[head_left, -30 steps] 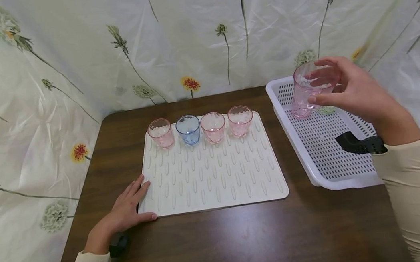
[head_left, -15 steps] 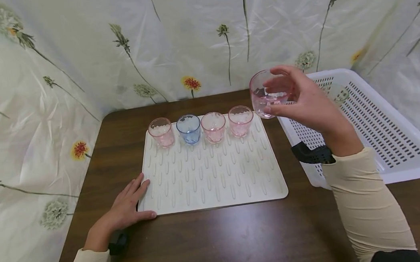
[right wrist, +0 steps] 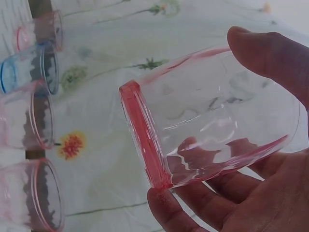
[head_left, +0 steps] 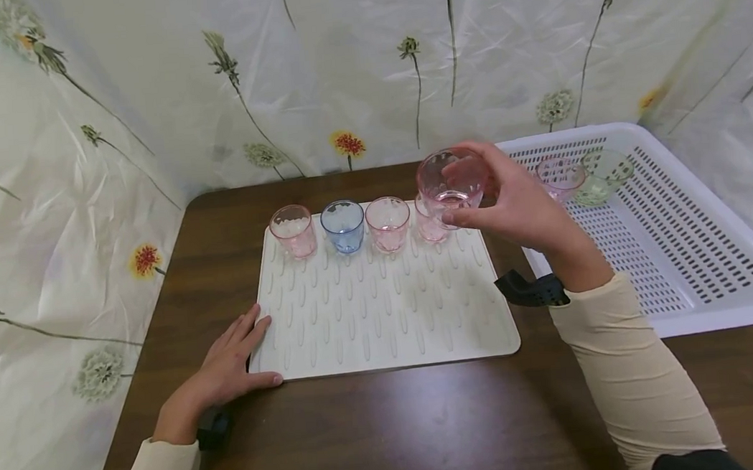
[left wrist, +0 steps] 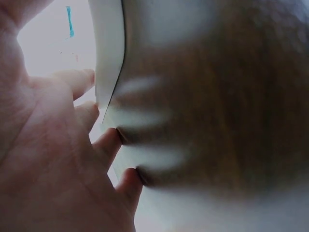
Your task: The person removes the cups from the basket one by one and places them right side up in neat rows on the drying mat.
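Since the earlier frame, the right hand [head_left: 520,208] has carried a pink glass [head_left: 438,181] leftward from beside the white basket [head_left: 731,320] to above the far right part of the mat [head_left: 381,314]; the left hand [head_left: 229,359] and the row of glasses have kept their places. The right grip clasps the glass by its sides, thumb opposite fingers, which probably keeps it steady and leaves most of its base free; it hangs roughly upright, partly hiding the rightmost pink glass [head_left: 429,228]. The left grip holds nothing; its spread fingers rest at the mat's left edge, likely to stop it sliding on the dark surface [head_left: 427,433]. Four glasses, one of them blue [head_left: 343,230], line the mat's far edge, which leaves its near part within reach; another pink glass [head_left: 557,181] and a green glass [head_left: 594,191] stand together in the basket.
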Action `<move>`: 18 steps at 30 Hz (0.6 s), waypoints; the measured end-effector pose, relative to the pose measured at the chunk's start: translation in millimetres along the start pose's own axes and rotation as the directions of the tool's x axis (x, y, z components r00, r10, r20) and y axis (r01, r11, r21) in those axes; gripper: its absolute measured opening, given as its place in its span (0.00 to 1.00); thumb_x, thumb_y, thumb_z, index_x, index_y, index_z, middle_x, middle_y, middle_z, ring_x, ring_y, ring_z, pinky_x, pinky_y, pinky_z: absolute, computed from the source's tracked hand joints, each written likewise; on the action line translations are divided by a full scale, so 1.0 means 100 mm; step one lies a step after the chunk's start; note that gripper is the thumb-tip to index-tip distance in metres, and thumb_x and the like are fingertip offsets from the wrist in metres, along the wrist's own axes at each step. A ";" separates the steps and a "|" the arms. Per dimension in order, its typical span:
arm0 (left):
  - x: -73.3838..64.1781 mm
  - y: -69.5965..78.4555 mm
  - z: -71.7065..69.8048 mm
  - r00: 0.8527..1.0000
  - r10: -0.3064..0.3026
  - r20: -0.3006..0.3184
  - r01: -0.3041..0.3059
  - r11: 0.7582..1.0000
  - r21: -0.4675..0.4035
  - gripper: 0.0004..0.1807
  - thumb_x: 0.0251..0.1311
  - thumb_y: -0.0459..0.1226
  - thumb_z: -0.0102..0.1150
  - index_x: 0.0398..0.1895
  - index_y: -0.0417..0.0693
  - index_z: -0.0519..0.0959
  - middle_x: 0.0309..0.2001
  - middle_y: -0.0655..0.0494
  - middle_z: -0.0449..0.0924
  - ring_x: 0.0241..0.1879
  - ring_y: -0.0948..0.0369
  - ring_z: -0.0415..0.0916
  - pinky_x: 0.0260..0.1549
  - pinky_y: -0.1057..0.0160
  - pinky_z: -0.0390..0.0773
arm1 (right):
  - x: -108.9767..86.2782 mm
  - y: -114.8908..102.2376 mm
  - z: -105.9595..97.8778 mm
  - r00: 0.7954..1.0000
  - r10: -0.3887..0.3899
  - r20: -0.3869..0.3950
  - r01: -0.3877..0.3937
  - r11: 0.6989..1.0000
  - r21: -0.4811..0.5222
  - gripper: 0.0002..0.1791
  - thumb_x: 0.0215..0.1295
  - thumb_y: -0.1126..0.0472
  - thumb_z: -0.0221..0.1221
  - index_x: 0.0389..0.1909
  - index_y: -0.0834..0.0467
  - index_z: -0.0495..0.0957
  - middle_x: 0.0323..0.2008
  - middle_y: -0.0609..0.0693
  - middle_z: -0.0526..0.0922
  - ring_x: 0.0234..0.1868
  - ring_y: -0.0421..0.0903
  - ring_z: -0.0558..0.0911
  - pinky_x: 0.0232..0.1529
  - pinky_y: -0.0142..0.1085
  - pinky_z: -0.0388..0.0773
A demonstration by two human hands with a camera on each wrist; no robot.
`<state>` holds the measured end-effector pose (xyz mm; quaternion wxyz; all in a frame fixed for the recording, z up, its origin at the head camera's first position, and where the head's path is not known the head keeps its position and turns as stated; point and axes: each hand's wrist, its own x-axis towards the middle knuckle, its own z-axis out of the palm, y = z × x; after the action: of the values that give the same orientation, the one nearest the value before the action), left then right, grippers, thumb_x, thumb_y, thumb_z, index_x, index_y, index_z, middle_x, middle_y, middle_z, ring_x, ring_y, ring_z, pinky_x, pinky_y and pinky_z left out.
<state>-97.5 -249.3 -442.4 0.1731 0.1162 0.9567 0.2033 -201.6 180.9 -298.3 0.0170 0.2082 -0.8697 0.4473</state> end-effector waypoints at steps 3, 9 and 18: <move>0.01 0.01 -0.01 1.000 0.004 0.000 -0.004 1.000 0.002 0.57 0.52 0.58 0.69 0.78 0.41 0.53 0.80 0.37 0.39 0.76 0.33 0.42 0.69 0.28 0.50 | 0.01 0.01 0.07 1.000 -0.010 0.022 0.009 0.999 0.032 0.44 0.54 0.61 0.72 0.71 0.52 0.62 0.60 0.55 0.79 0.46 0.46 0.80 0.39 0.27 0.76; 0.02 0.01 0.00 1.000 -0.008 0.009 0.008 1.000 0.006 0.57 0.52 0.59 0.68 0.78 0.42 0.53 0.80 0.38 0.38 0.77 0.34 0.41 0.69 0.28 0.49 | 0.05 0.01 0.26 0.997 0.004 0.078 -0.011 0.996 0.094 0.45 0.54 0.62 0.72 0.71 0.55 0.60 0.61 0.57 0.77 0.58 0.53 0.80 0.56 0.45 0.78; 0.01 0.02 0.00 1.000 -0.016 0.016 0.016 1.000 0.002 0.57 0.52 0.59 0.68 0.78 0.42 0.53 0.80 0.38 0.38 0.77 0.34 0.41 0.69 0.28 0.49 | 0.07 0.07 0.52 0.989 -0.011 0.148 -0.001 0.997 0.083 0.45 0.53 0.59 0.73 0.71 0.52 0.62 0.64 0.53 0.77 0.64 0.51 0.76 0.60 0.52 0.75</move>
<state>-98.2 -247.3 -441.4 0.1823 0.1101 0.9564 0.2000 -202.3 140.8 -333.4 -0.0553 0.2435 -0.8488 0.4660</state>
